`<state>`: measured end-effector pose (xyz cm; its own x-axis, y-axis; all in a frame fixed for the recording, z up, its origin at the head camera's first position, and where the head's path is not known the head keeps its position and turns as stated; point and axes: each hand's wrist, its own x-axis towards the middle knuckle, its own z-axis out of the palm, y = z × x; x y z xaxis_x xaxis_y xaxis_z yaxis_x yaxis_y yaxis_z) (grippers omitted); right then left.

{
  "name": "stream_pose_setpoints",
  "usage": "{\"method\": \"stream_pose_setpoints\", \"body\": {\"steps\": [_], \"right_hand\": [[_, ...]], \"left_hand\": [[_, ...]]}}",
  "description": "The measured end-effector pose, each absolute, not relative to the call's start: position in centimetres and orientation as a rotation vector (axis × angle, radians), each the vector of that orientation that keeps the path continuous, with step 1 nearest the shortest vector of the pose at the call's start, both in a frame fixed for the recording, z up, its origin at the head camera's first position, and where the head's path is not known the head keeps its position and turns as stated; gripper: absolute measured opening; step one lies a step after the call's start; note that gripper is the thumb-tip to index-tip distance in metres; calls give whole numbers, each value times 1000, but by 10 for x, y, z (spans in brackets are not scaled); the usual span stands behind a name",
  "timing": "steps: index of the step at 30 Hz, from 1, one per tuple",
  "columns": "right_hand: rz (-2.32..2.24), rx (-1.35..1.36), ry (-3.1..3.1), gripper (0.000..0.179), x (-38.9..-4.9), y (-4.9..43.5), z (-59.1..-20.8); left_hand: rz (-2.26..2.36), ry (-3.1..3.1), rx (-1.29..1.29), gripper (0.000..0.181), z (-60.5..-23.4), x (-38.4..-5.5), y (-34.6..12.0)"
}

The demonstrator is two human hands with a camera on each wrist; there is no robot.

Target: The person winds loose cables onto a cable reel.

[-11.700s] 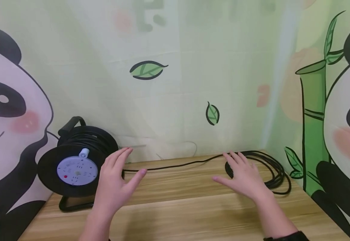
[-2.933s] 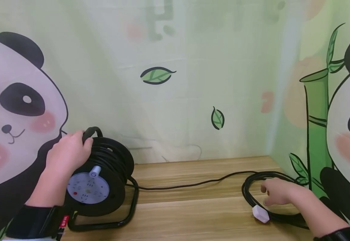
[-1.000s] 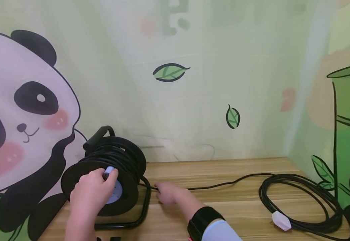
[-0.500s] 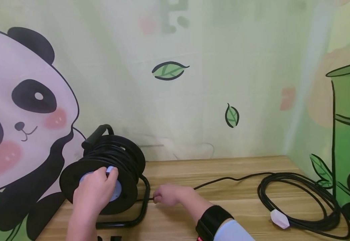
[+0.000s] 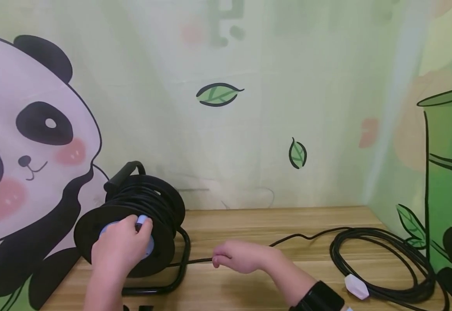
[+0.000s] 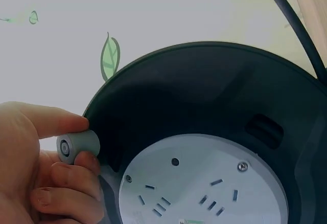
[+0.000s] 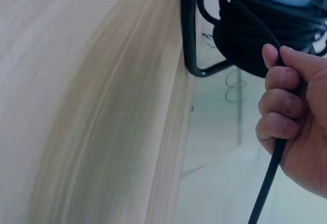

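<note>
A black cable reel [image 5: 148, 194] with cable wound on its drum stands on the wooden table at the left. Its round pale socket panel [image 6: 204, 183] faces the person. My left hand [image 5: 121, 246] pinches the small pale crank knob [image 6: 84, 144] at the panel's edge. To the right of the reel, my right hand [image 5: 245, 257] grips the black cable [image 7: 268, 178], its fingers curled round it. The cable runs from the reel's drum through that hand and on to a loose coil [image 5: 385, 242] on the table. A white plug [image 5: 356, 286] lies at the coil's near side.
The reel rests on a black tube frame [image 5: 152, 290] and has a carrying handle [image 5: 122, 175] on top. A wooden tabletop [image 5: 218, 220] lies beneath everything. Behind it hangs a printed cloth [image 5: 249, 129] with pandas, leaves and bamboo.
The left hand went from the reel's handle to the crank knob. The right hand left the coil, took the cable beside the reel and has moved rightwards along with it.
</note>
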<state>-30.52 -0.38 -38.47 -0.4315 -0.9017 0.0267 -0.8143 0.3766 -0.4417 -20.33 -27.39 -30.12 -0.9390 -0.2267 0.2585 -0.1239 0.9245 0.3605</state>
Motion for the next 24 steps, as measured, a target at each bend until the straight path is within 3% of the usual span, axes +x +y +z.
{"method": "stream_pose_setpoints", "body": {"steps": [6, 15, 24], "right_hand": [[-683, -1489, 2487, 23, -309, -2, -385], [-815, -1242, 2683, 46, -312, -2, -393], [-744, -1166, 2896, 49, -318, 25, -384]], "left_hand": [[-495, -2787, 260, 55, -302, -202, -277], [-498, -2814, 265, 64, -306, -203, -279], [-515, -2778, 252, 68, -305, -205, -278]]}}
